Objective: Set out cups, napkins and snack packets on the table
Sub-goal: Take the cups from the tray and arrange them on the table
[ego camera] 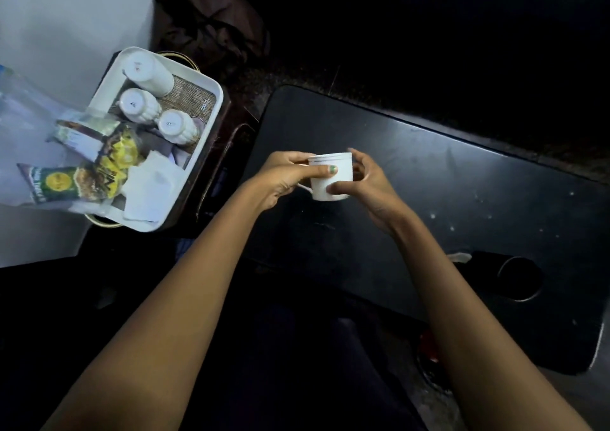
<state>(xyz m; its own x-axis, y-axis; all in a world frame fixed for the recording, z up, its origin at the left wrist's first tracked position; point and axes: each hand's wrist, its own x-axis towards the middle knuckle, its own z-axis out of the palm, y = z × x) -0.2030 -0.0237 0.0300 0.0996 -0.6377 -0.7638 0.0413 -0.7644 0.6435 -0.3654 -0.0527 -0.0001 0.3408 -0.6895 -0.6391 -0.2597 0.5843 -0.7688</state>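
Head view. A white cup (331,176) is held above the near-left part of the black table (445,199). The left hand (284,179) grips it, thumb curled across its side near the rim. The right hand (366,183) grips the opposite side, thumb pressed low on the cup wall, fingers curled behind. To the left of the table stands a white tray (201,146). It contains three overturned white cups (148,100), snack packets (99,153) and white napkins (152,183). A round recess (520,277) sits at the table's near edge.
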